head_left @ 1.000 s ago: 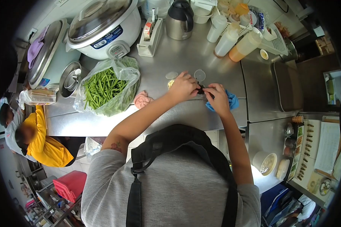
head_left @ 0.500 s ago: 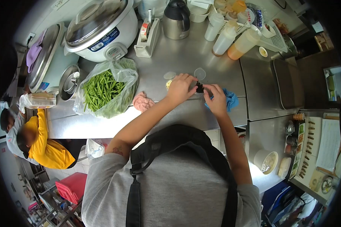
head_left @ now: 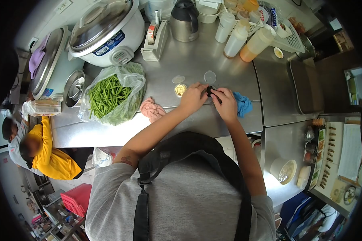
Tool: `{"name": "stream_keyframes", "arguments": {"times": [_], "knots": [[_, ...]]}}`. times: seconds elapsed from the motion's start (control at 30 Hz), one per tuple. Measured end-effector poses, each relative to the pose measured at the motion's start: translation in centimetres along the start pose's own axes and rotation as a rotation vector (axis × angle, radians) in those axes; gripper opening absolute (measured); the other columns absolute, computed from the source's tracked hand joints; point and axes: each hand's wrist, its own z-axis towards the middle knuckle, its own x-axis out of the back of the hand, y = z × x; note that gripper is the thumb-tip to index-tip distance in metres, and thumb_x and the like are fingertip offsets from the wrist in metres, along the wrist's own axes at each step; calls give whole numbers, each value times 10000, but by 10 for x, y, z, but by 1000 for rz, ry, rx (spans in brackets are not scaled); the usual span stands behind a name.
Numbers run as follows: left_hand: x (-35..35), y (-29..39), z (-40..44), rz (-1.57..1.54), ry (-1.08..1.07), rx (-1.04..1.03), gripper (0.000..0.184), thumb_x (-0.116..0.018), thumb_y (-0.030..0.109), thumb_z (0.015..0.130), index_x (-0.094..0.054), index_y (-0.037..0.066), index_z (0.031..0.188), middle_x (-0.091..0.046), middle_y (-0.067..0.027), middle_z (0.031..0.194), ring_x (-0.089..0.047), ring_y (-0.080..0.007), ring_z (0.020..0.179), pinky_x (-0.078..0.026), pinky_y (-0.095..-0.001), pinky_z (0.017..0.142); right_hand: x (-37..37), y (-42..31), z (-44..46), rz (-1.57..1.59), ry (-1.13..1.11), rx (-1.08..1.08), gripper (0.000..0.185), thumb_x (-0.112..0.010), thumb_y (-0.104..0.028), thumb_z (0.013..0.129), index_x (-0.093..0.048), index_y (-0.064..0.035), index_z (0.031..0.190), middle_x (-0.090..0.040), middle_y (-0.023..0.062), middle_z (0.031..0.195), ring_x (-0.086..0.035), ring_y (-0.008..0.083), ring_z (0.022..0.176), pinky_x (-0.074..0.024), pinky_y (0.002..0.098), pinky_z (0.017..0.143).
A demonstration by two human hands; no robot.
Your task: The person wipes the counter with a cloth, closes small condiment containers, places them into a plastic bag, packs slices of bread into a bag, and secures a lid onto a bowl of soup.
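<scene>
My left hand (head_left: 192, 97) is bent around the left side of a small dark, uneven-looking thing (head_left: 209, 91), its fingertips against it. From the right, my right hand (head_left: 226, 103) presses thumb and fingers together on the same dark thing. My fingers cover most of it, and its kind cannot be made out. Just left of my left hand stands a small clear cup of pale yellow chopped bits (head_left: 180, 90). A round clear lid (head_left: 178, 79) lies behind that cup, and another clear round lid (head_left: 210, 76) lies behind my hands. A blue cloth (head_left: 243, 104) is beside my right hand.
A bag of green beans (head_left: 110, 94) and a pink cloth (head_left: 152, 109) lie to the left. Behind are a rice cooker (head_left: 108, 36), a tape dispenser (head_left: 154, 42), a thermal jug (head_left: 184, 24) and squeeze bottles (head_left: 256, 44). A person in yellow (head_left: 54, 154) is at far left.
My right hand has come in closer to the left, its fingers now pressed on the dark thing. My left hand has shifted slightly right, uncovering more of the yellow cup.
</scene>
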Motion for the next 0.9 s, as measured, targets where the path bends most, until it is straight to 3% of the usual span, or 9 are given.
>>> {"name": "stream_keyframes", "arguments": {"times": [0.13, 0.23, 0.33, 0.53, 0.63, 0.9], "knots": [[-6, -1, -1, -43, 72, 11, 343, -644, 98, 835, -650, 6, 1165, -662, -166, 1031, -646, -309, 882, -513, -379, 785, 0, 2, 1, 2, 1, -10, 180, -719, -138, 804, -741, -109, 981, -631, 47, 978, -606, 248, 916, -501, 362, 792], [-16, -7, -1, -239, 92, 197, 334, -671, 112, 845, -657, 13, 1164, -687, -150, 987, -656, -239, 812, -515, -341, 728, -1, 4, 3, 8, 0, -1, 176, -717, -132, 802, -741, -108, 975, -632, 48, 978, -607, 248, 925, -503, 361, 796], [-24, -17, 3, -342, 104, 240, 331, -694, 148, 855, -663, 15, 1157, -698, -127, 914, -645, -192, 743, -510, -313, 687, 0, 3, 4, 2, -12, 0, 177, -715, -128, 802, -742, -109, 976, -633, 48, 981, -608, 249, 930, -505, 360, 800], [-17, -15, 5, -303, 37, 239, 307, -705, 158, 855, -674, 31, 1133, -694, -106, 869, -639, -175, 720, -512, -308, 681, 2, 5, 6, 34, -66, -13, 177, -710, -119, 812, -743, -86, 982, -642, 65, 989, -615, 259, 932, -501, 354, 813], [-16, -10, 2, -275, 83, 202, 286, -699, 140, 847, -685, 58, 1121, -685, -98, 871, -651, -201, 727, -516, -325, 674, 3, 7, 7, 48, -87, -10, 179, -711, -118, 810, -744, -83, 983, -642, 65, 988, -617, 259, 932, -502, 354, 814], [-2, -3, 3, 160, 88, -126, 216, -654, 189, 858, -689, 97, 1050, -660, -88, 895, -644, -293, 845, -519, -404, 711, 6, 6, 10, 47, -90, 12, 149, -713, -128, 799, -742, -89, 940, -631, 56, 958, -612, 252, 904, -509, 363, 790]]}}
